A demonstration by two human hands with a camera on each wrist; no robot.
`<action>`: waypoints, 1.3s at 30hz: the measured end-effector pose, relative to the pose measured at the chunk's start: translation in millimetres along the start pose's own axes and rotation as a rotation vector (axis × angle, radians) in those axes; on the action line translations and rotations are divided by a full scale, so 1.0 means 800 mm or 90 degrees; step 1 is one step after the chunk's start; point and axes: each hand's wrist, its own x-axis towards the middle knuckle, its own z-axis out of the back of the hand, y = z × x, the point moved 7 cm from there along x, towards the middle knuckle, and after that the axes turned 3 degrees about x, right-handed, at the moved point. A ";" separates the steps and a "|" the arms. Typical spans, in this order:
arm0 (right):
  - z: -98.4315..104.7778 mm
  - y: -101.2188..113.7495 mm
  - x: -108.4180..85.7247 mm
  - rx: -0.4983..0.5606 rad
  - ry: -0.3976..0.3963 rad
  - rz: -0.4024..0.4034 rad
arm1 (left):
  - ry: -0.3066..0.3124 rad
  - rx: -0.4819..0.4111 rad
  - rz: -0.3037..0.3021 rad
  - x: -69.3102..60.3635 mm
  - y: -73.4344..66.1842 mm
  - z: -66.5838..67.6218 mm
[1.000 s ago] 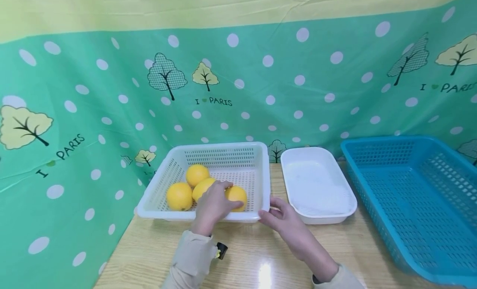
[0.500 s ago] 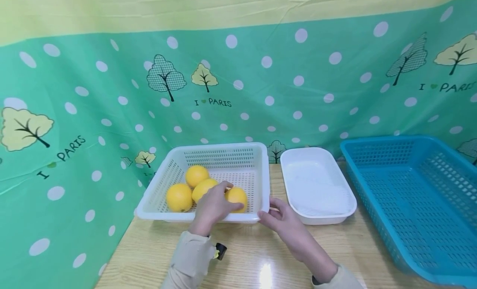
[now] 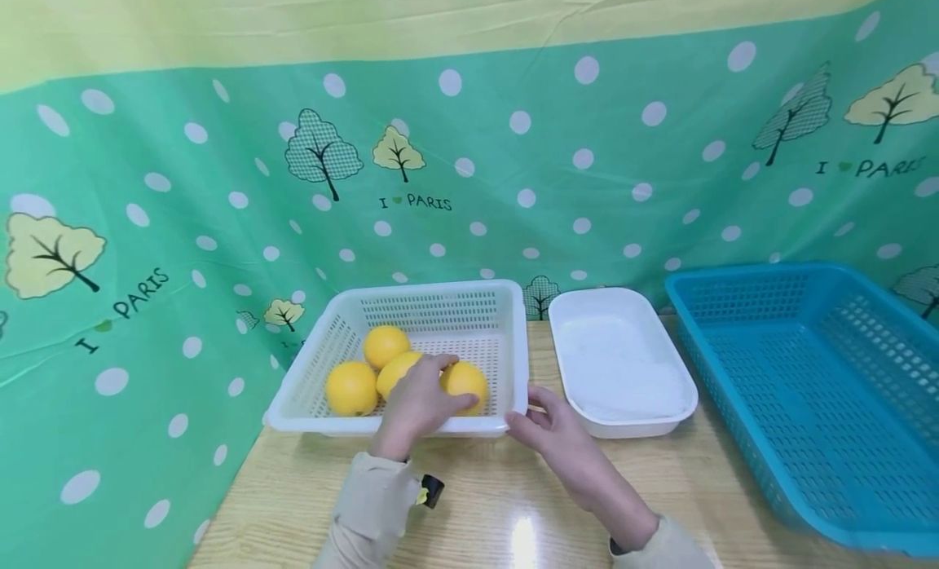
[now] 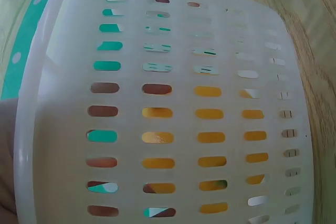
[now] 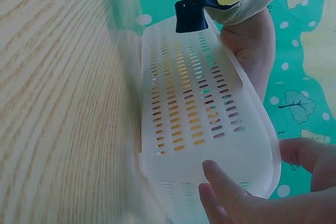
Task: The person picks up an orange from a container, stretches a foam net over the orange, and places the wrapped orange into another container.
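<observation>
The rightmost orange [image 3: 467,381] is apparently gripped by the left hand [image 3: 421,398], the basket [image 3: 330,425] pinched near-right by the right hand [image 3: 565,443].

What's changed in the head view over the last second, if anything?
Very little. The orange in the left hand looks slightly higher against the white basket, and the camera shifted a touch, sliding the scene left. Nothing was newly grasped or let go. The right hand stays at the basket's corner; the other three oranges, white tray and blue basket stayed put.
</observation>
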 end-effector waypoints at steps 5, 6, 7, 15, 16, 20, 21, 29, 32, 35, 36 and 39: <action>0.001 0.001 0.000 0.009 0.008 0.000 | -0.028 -0.005 -0.015 -0.001 -0.003 0.004; 0.001 0.001 0.000 0.010 0.011 0.001 | -0.033 -0.014 -0.020 -0.001 -0.004 0.005; 0.000 0.001 0.000 0.011 0.014 0.002 | -0.037 -0.024 -0.025 -0.002 -0.004 0.006; -0.008 0.001 -0.002 0.019 0.042 0.012 | -0.078 -0.070 -0.062 -0.008 -0.004 0.019; -0.008 0.002 -0.002 0.019 0.041 0.014 | -0.083 -0.073 -0.065 -0.010 -0.006 0.022; -0.007 0.003 -0.003 0.013 0.018 0.019 | -0.110 -0.086 -0.085 -0.020 -0.015 0.034; -0.005 0.004 -0.003 0.011 0.008 0.020 | -0.117 -0.089 -0.091 -0.023 -0.018 0.038; 0.001 0.004 -0.006 -0.004 -0.031 0.021 | -0.153 -0.141 -0.161 -0.055 -0.044 0.063; 0.000 0.004 -0.006 -0.003 -0.032 0.027 | -0.156 -0.156 -0.189 -0.070 -0.052 0.069; -0.001 0.003 -0.006 -0.002 -0.028 0.032 | -0.155 -0.162 -0.217 -0.083 -0.061 0.073; -0.001 0.003 -0.006 -0.003 -0.027 0.032 | -0.153 -0.163 -0.226 -0.087 -0.065 0.074; 0.000 0.002 -0.007 -0.005 -0.022 0.035 | -0.145 -0.164 -0.242 -0.100 -0.073 0.076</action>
